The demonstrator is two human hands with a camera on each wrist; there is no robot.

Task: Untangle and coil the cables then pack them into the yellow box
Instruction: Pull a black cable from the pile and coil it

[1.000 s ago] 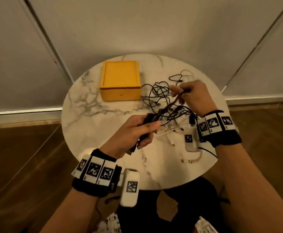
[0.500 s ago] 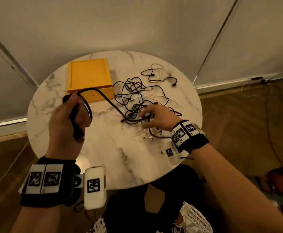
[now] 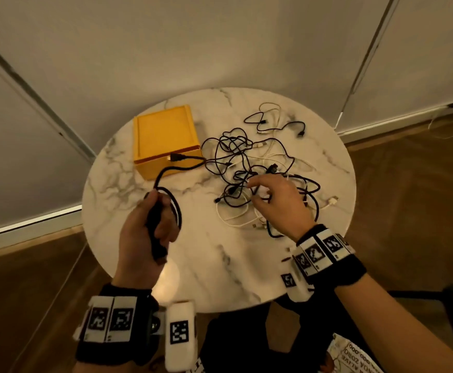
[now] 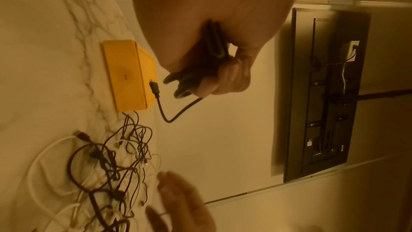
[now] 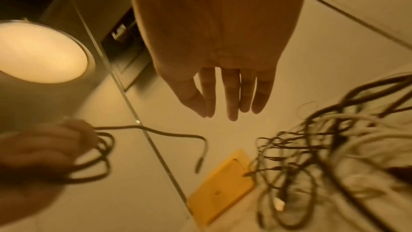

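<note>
1. Head view: the left hand (image 3: 146, 232) grips a thick black cable (image 3: 176, 211) folded into a few loops. Its free tail runs toward one o'clock and ends in a flat plug (image 3: 176, 157) in front of the closed yellow box (image 3: 163, 135) on the round marble bench (image 3: 220, 265). The right hand (image 3: 276, 205), fingers loosely spread and holding nothing, hovers over the cable tangle (image 3: 246, 168), which lies at its twelve o'clock. It is the nearer hand for gathering the tail.

2. Left wrist view: the curled fingers (image 4: 231, 75) clamp the bundled loops. The braided-looking tail bends down and back up to the plug (image 4: 154, 88) beside the smooth, matte box (image 4: 127, 75). Thin black and white leads (image 4: 107, 170) sprawl below.

3. Right wrist view: straight, relaxed fingers (image 5: 231, 94) point toward six o'clock. The blurred tangle (image 5: 323, 156) lies at four o'clock and the tail's plug (image 5: 199, 162) at six.
</note>
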